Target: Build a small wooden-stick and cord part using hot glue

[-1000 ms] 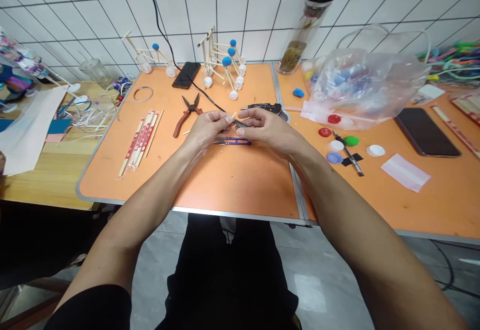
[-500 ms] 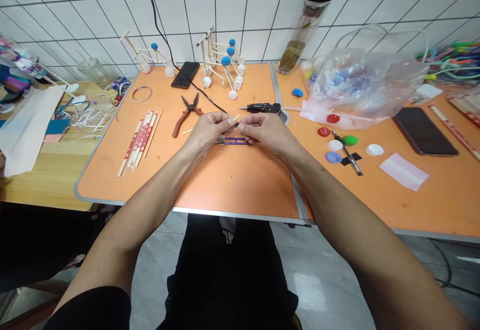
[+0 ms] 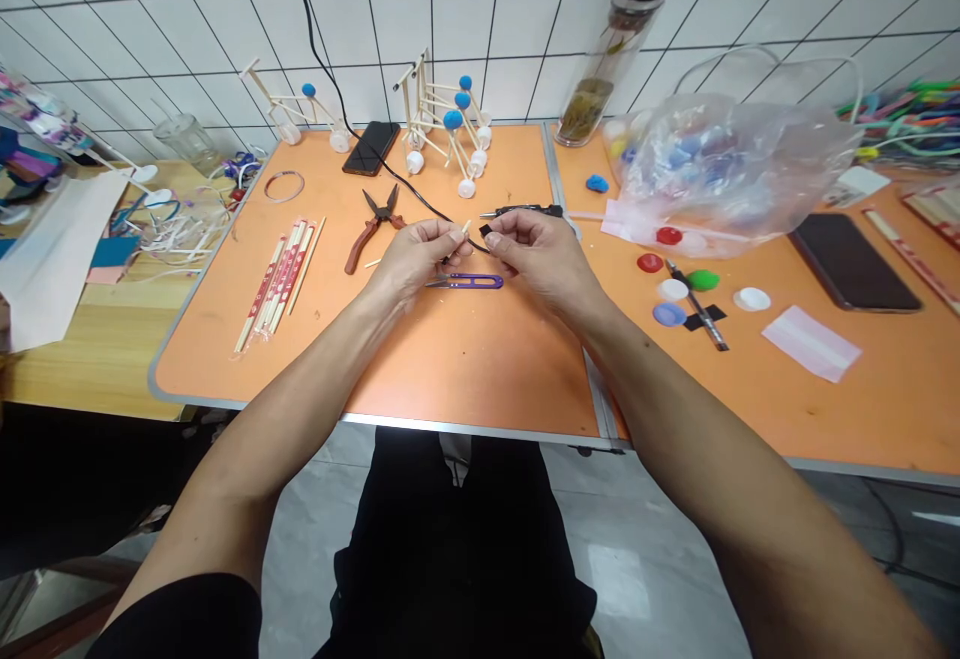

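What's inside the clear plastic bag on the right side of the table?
The clear plastic bag holds what look like plastic bottle caps, mostly blue. The crumpled film blurs them, and anything beneath the top layer cannot be seen.

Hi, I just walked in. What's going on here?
A person is working with bare hands over an orange table. The left hand pinches a thin wooden stick, and the right hand is close beside it, near what looks like a small black piece. Purple snips lie just below the hands, pliers lie to the left, and a stick model stands farther back.
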`<state>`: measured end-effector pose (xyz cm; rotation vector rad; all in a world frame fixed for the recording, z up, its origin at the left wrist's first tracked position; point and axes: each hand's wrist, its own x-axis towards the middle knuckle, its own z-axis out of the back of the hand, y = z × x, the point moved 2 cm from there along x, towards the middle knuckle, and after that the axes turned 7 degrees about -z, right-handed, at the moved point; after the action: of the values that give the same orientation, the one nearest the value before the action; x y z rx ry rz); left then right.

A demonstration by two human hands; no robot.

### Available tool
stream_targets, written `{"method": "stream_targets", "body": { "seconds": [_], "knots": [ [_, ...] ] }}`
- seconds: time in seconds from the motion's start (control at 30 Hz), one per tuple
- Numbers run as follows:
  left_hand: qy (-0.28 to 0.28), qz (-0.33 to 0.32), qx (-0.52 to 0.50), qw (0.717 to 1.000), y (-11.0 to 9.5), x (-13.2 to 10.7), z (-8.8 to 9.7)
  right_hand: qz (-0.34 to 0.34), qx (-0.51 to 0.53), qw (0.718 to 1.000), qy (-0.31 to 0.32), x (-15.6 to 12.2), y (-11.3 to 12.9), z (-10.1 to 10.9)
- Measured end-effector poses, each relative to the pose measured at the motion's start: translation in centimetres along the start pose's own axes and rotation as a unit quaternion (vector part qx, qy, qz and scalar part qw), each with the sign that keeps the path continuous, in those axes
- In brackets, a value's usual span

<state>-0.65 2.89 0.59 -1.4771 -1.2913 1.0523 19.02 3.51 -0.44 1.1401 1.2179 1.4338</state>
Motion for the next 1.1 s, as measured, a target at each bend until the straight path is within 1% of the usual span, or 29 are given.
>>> {"method": "stream_targets", "body": {
  "seconds": [0.07,0.33,0.43,0.6,0.73,0.9,1.1],
  "knots": [
    [0.006,0.003,-0.001,1.0,0.0,-0.1,-0.1,0.015,-0.01,1.0,0.001,0.0,0.0,0.0],
    [0.007,-0.001,0.009,1.0,-0.1,-0.2,-0.3,0.035,-0.036,0.999,-0.01,-0.1,0.2,0.1],
    [-0.001,0.003,0.008,1.0,-0.3,-0.3,-0.4,0.025,-0.03,0.999,-0.012,-0.1,0.1,0.0],
    [-0.02,0.015,0.02,0.999,-0.7,-0.6,-0.8,0.028,-0.05,0.998,-0.04,-0.2,0.4,0.1],
    [-0.033,0.013,0.028,0.999,-0.8,-0.8,-1.0,-0.008,-0.066,0.997,-0.042,-0.3,0.7,-0.1],
    [-0.02,0.001,0.027,0.999,-0.4,-0.7,-0.8,-0.054,-0.046,0.996,-0.05,-0.3,0.4,-0.5],
    [-0.006,-0.017,0.015,1.0,0.5,-0.4,-0.8,-0.066,-0.051,0.996,-0.039,-0.3,-0.1,-0.7]
  ]
}}
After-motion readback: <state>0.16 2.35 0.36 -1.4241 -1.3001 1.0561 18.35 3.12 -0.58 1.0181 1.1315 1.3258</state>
